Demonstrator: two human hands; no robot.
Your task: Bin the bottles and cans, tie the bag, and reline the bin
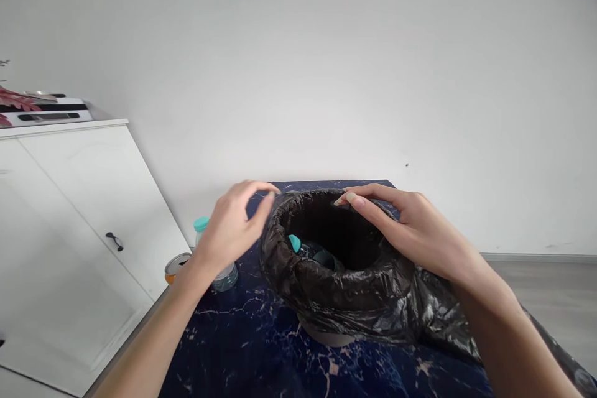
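Note:
A black garbage bag (345, 289) lines a round bin, its edge folded over the rim. The pale base of the bin (326, 337) shows below it. Inside lies a plastic bottle with a teal cap (294, 243), partly in shadow. My left hand (231, 224) is beside the bag's left rim, thumb and fingers curved and slightly apart, with nothing visible between them. At the far right rim, my right hand (410, 221) has its thumb and fingers closed on the bag's edge. Behind my left wrist stand another bottle (226, 278) and an orange can (176, 265), both partly hidden.
The bin stands on a dark blue marble-patterned table (233, 336) against a white wall (326, 74). A white cabinet (79, 236) is on the left, with a box-like white-and-black item (51, 113) on top. Loose bag material (443, 308) trails to the right.

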